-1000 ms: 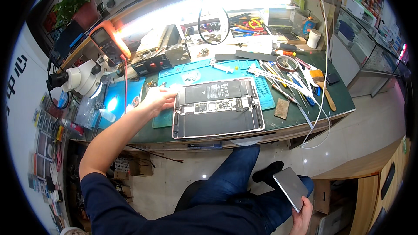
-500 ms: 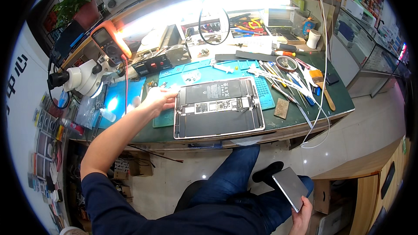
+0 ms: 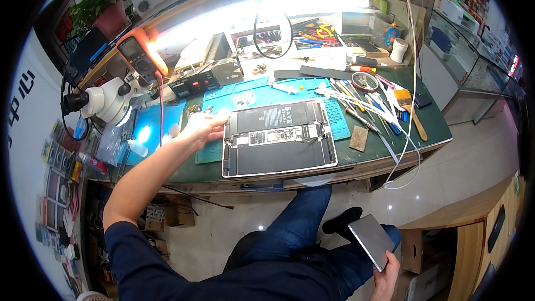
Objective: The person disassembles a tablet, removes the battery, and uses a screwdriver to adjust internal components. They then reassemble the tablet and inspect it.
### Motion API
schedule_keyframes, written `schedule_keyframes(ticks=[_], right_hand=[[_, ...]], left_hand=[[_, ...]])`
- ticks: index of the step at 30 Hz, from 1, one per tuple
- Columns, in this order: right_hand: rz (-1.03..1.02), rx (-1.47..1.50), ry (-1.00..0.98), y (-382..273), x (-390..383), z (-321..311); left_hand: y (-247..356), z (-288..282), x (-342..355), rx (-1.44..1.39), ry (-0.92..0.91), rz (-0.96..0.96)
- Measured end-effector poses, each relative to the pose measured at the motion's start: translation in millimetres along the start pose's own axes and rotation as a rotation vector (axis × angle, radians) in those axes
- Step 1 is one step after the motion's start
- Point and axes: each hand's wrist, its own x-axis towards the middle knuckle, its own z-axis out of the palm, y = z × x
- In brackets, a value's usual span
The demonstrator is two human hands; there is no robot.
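Note:
An opened tablet with bare dark batteries and a strip of circuit board lies on the blue repair mat near the bench's front edge. My left hand pinches its left edge, thumb and fingers closed on the rim. Low on the right, away from the bench, my right hand grips a thin grey tablet by its lower corner. That tablet is tilted above my right knee, its flat grey face upward. The fingers beneath it are hidden.
Screwdrivers, tweezers and a wooden brush crowd the bench's right side, with a white cable hanging over the edge. At left stand a microscope and an orange multimeter. A glass display case is farther right.

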Motion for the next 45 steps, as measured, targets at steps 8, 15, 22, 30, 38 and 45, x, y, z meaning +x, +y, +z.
schedule_keyframes(ticks=[8, 15, 22, 30, 38, 45], right_hand=[[-0.010, 0.023, -0.033, 1.2, 3.6, -4.9], [-0.004, 0.016, -0.030, 0.3, 2.1, -6.7], [-0.012, 0.027, -0.030, -0.1, 4.5, -9.6], [-0.010, 0.026, -0.036, 0.0, 3.6, -11.5], [-0.010, 0.023, -0.029, -0.9, -1.2, -6.9], [-0.040, 0.040, -0.038, -0.2, -8.2, -5.3]], left_hand=[[-0.7, -0.3, 1.9, 0.009, 0.011, 0.007], [-6.0, -2.7, 4.8, -0.013, -0.001, 0.029], [-7.1, -2.4, 4.8, -0.019, 0.027, 0.034], [-6.7, -0.5, 6.3, 0.002, 0.023, 0.038], [-10.7, -6.0, 8.7, -0.002, 0.017, 0.039], [-0.2, -3.2, 6.2, 0.019, -0.040, 0.045]])
